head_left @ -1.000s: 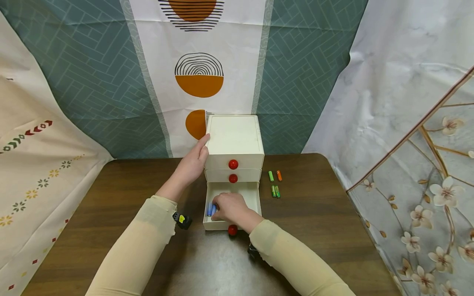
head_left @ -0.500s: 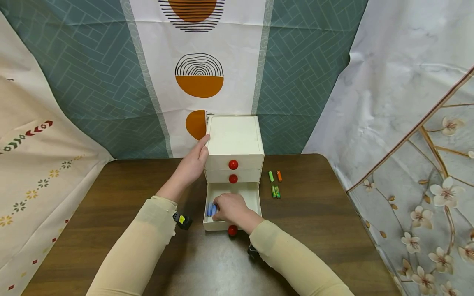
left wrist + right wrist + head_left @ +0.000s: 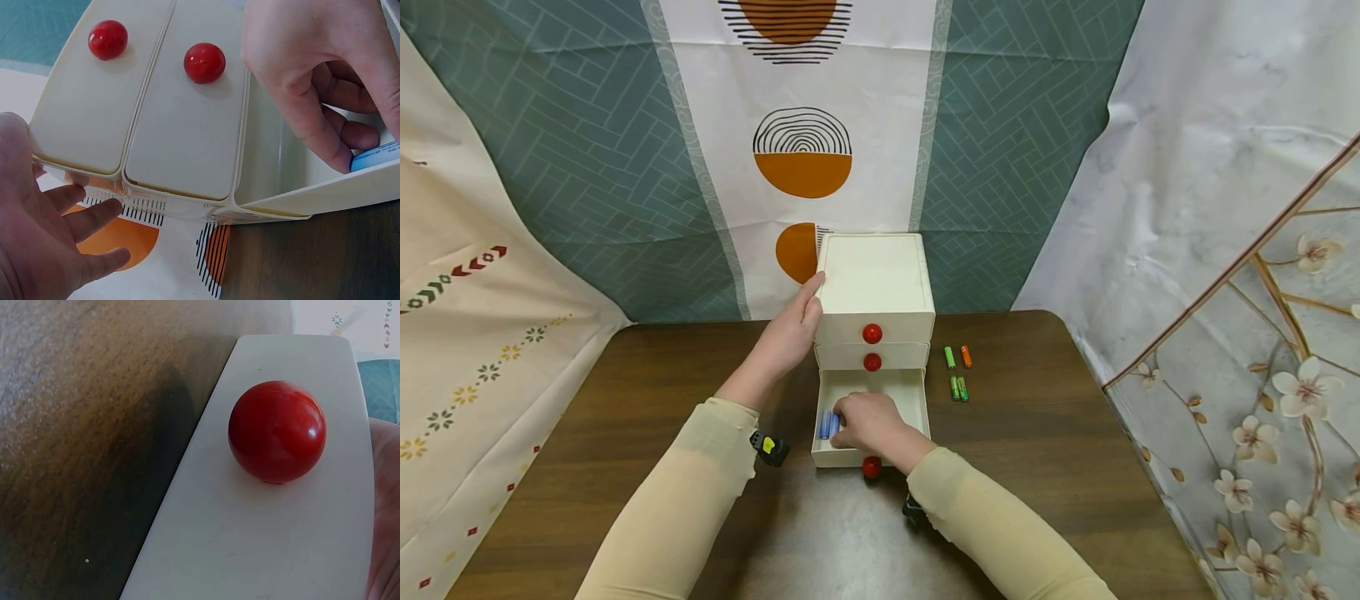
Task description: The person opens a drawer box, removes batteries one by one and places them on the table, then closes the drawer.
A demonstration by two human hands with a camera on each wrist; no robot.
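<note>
A white cabinet (image 3: pixel 874 271) with red ball knobs stands on the table, its bottom drawer (image 3: pixel 908 390) pulled out. My left hand (image 3: pixel 785 340) rests against the cabinet's left side, fingers spread and nearly straight. Inside the drawer, my right hand (image 3: pixel 871 421) reaches into the front left part and pinches a blue battery (image 3: pixel 376 156) between thumb and fingers. Another blue battery (image 3: pixel 825 425) lies beside it on the left. The right wrist view shows mostly the drawer's front and its red knob (image 3: pixel 277 432); the fingertips are hidden there.
Right of the cabinet lie a light green battery (image 3: pixel 950 357), an orange battery (image 3: pixel 966 357) and a pair of green batteries (image 3: pixel 958 388) on the wooden table (image 3: pixel 1037 467). A patterned curtain (image 3: pixel 1007 167) hangs close behind the cabinet.
</note>
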